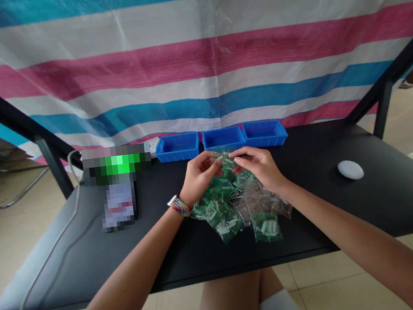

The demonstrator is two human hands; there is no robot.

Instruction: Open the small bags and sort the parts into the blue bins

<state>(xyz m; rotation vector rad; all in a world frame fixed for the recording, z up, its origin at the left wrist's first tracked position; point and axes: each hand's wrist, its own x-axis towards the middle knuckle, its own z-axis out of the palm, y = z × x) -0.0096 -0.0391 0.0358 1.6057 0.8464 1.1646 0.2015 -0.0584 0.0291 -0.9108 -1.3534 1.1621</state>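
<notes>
A pile of small clear bags with green and white pieces lies in the middle of the black table. My left hand and my right hand are raised just above the far side of the pile. Both pinch the top edge of one small clear bag held between them. A beaded band sits on my left wrist.
Three blue bins stand in a row at the table's back edge. A white oval object lies at the right. A blurred-out item and a white cable are at the left. A striped tarp hangs behind.
</notes>
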